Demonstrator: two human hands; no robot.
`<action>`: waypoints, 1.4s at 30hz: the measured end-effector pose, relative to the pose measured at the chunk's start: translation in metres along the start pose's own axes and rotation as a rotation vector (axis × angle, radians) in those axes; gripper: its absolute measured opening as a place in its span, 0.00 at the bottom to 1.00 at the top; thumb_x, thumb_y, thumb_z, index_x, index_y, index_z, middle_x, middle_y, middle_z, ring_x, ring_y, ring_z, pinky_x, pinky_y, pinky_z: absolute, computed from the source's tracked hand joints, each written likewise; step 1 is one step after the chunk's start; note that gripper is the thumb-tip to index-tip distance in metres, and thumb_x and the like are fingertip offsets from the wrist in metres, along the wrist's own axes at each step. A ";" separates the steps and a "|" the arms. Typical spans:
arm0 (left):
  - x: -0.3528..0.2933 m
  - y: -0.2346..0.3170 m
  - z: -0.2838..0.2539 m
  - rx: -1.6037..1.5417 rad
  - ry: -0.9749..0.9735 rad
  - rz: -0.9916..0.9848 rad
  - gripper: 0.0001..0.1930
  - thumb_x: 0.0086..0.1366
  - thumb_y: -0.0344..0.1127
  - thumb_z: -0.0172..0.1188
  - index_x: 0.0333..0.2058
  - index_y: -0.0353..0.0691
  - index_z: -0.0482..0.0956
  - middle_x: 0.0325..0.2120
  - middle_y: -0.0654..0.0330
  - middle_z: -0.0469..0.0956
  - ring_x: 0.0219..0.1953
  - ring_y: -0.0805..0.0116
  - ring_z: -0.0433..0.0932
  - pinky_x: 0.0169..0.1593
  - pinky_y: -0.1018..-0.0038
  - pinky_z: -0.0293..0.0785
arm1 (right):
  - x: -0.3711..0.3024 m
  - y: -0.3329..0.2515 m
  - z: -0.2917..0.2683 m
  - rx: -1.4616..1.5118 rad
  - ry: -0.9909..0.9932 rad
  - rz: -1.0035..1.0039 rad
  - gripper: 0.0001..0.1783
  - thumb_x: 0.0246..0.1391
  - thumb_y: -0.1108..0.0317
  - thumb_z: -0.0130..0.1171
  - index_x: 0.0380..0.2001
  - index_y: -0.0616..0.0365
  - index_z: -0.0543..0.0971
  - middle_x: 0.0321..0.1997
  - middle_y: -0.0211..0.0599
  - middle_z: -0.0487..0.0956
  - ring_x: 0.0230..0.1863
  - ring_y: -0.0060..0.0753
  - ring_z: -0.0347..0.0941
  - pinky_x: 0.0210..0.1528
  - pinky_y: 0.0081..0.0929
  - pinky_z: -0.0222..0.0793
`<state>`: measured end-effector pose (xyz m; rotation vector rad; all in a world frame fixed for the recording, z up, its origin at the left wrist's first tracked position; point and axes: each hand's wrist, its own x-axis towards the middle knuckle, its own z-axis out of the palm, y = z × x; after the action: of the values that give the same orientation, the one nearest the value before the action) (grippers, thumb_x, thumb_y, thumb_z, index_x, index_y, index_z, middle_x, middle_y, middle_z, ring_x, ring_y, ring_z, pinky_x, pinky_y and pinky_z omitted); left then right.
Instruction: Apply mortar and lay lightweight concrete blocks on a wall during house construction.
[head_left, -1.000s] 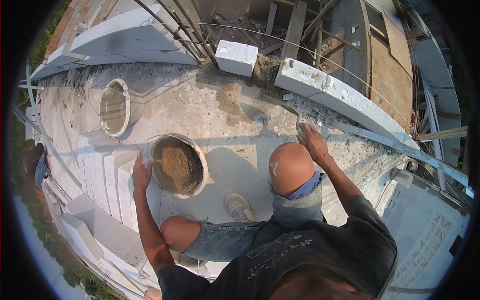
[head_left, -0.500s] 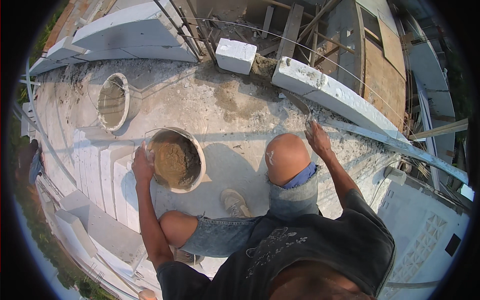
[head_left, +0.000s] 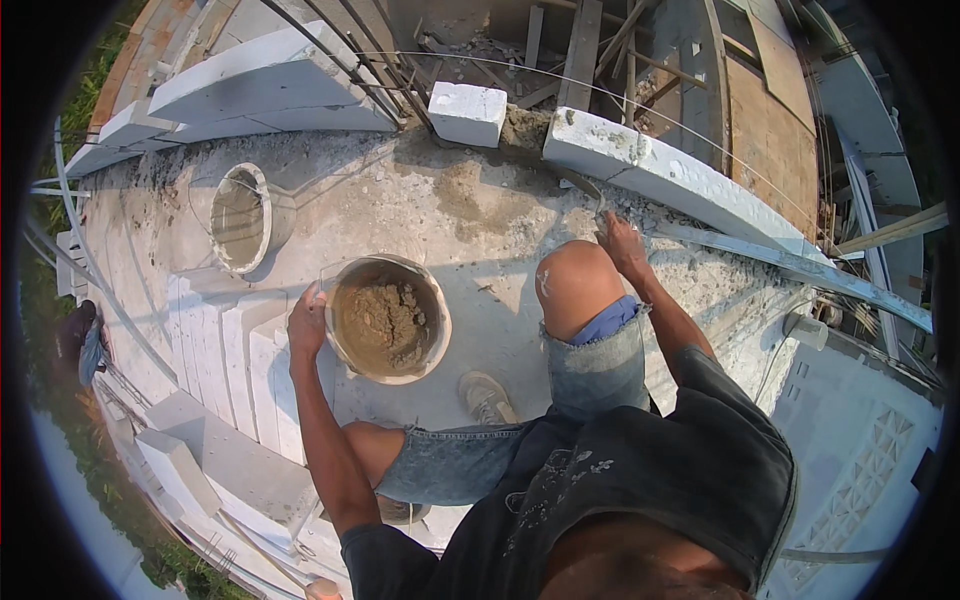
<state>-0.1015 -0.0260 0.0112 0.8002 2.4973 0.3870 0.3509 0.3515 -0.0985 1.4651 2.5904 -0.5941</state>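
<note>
My left hand (head_left: pixel 307 318) is closed on the left rim of a bucket (head_left: pixel 446 325). Wet, brownish mortar (head_left: pixel 382 318) with a cracked, lumpy surface lies inside it. Beyond my raised knee, my right hand (head_left: pixel 622 245) is wrapped round the handle of a trowel (head_left: pixel 580 182). Its blade reaches toward the foot of the low white block wall (head_left: pixel 680 185), partly in shadow. A single white block (head_left: pixel 467 113) sits at the far middle, with a mortar-filled gap (head_left: pixel 524 130) between it and the wall.
A second bucket (head_left: pixel 268 225) stands farther back on the left. Several white blocks (head_left: pixel 250 350) are lined up left of my leg. Upright steel bars (head_left: pixel 372 65) and a taut string (head_left: pixel 590 80) are at the far edge. A long bluish beam (head_left: pixel 790 265) lies at right.
The mortar bucket has shifted a little to the right with my left hand on it. My right hand and the trowel have moved slightly forward and left. The view has turned slightly.
</note>
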 end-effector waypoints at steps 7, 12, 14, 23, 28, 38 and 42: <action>0.017 0.050 0.004 -0.217 -0.153 0.020 0.21 0.70 0.43 0.48 0.52 0.35 0.77 0.47 0.50 0.80 0.50 0.61 0.76 0.56 0.70 0.67 | -0.069 0.019 -0.001 -0.141 -0.001 0.080 0.19 0.55 0.64 0.56 0.50 0.49 0.71 0.42 0.43 0.76 0.42 0.52 0.77 0.40 0.44 0.75; 0.017 0.068 0.009 -0.264 -0.165 0.079 0.19 0.69 0.43 0.51 0.48 0.34 0.78 0.43 0.50 0.80 0.47 0.59 0.77 0.54 0.70 0.68 | -0.044 0.042 -0.014 -0.230 0.150 0.040 0.20 0.56 0.64 0.56 0.52 0.49 0.69 0.42 0.44 0.76 0.41 0.51 0.78 0.39 0.44 0.76; 0.017 0.067 0.011 -0.252 -0.132 0.084 0.18 0.69 0.43 0.51 0.46 0.34 0.78 0.41 0.50 0.80 0.46 0.59 0.77 0.52 0.69 0.68 | -0.045 0.040 -0.010 -0.150 0.095 0.002 0.23 0.55 0.63 0.58 0.53 0.52 0.67 0.43 0.46 0.75 0.40 0.55 0.77 0.38 0.48 0.74; 0.014 0.061 0.011 -0.140 -0.006 -0.040 0.18 0.68 0.45 0.52 0.37 0.33 0.75 0.30 0.47 0.77 0.35 0.55 0.76 0.44 0.65 0.70 | -0.026 -0.007 0.004 -0.012 -0.061 -0.115 0.21 0.58 0.60 0.54 0.54 0.48 0.68 0.46 0.43 0.75 0.41 0.54 0.78 0.42 0.47 0.75; 0.012 0.067 0.012 -0.096 -0.005 -0.010 0.20 0.68 0.49 0.52 0.35 0.33 0.74 0.29 0.41 0.78 0.34 0.42 0.77 0.40 0.58 0.71 | 0.045 -0.040 0.008 -0.163 -0.060 -0.252 0.21 0.58 0.58 0.54 0.52 0.51 0.67 0.46 0.43 0.73 0.41 0.56 0.77 0.38 0.50 0.74; 0.015 0.070 0.014 -0.063 -0.039 -0.011 0.21 0.67 0.51 0.52 0.36 0.33 0.74 0.30 0.40 0.78 0.36 0.38 0.77 0.40 0.56 0.71 | 0.046 -0.101 0.009 -0.025 -0.140 -0.253 0.24 0.58 0.58 0.55 0.55 0.51 0.65 0.47 0.51 0.74 0.43 0.57 0.78 0.42 0.47 0.75; 0.012 0.082 0.014 -0.112 -0.018 0.064 0.21 0.68 0.50 0.53 0.34 0.32 0.73 0.28 0.41 0.76 0.33 0.40 0.75 0.38 0.60 0.70 | 0.085 -0.153 0.022 -0.071 -0.183 -0.438 0.20 0.60 0.60 0.54 0.50 0.58 0.64 0.48 0.57 0.73 0.44 0.60 0.76 0.45 0.51 0.73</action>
<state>-0.0643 0.0472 0.0275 0.8359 2.4140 0.5347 0.1747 0.3407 -0.0998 0.7786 2.7563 -0.6355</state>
